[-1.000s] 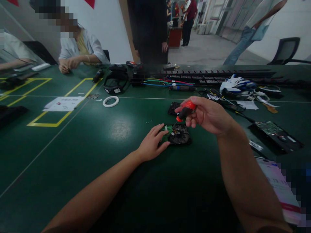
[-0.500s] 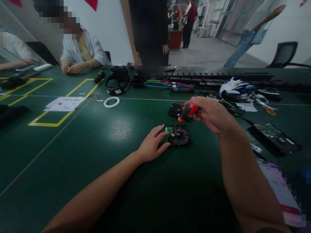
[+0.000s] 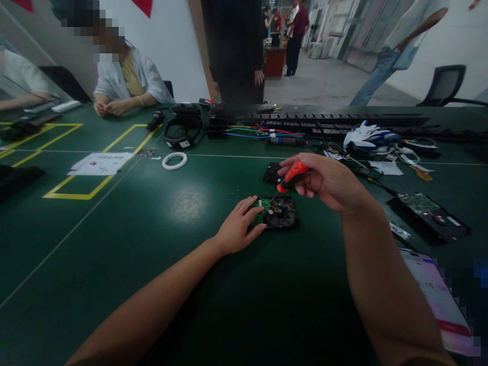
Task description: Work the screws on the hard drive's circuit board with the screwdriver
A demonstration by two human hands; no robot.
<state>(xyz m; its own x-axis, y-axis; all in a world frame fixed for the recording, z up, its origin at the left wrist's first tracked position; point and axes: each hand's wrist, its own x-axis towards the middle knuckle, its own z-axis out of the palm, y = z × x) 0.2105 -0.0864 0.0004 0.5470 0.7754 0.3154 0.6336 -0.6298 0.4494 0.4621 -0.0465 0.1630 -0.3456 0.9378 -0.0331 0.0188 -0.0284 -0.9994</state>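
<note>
A hard drive [image 3: 284, 216], its green circuit board facing up, lies flat on the table. My left hand [image 3: 241, 226] grips its left end, with the thumb at the near edge and the fingers spread over the board and far edge. In my right hand [image 3: 324, 178] is a red and black screwdriver [image 3: 293, 176], tilted, its shaft pointing down to the middle of the drive. The fingers are wrapped loosely round the handle. Just behind lies a second black drive [image 3: 271, 173], partly hidden by my right hand. Tiny screws [image 3: 231, 193] sit left of it.
A white tape ring [image 3: 174, 160] lies behind on the left. Gloves [image 3: 368, 136], cables and another drive [image 3: 430, 216] are at right, beside a phone [image 3: 434, 295]. Black racks [image 3: 328, 122] line the far edge. A person [image 3: 127, 76] sits across the table; others stand behind.
The screwdriver handle has turned slightly in my right hand, and the fingers have shifted and opened somewhat around it. My left hand and the hard drive have stayed in place.
</note>
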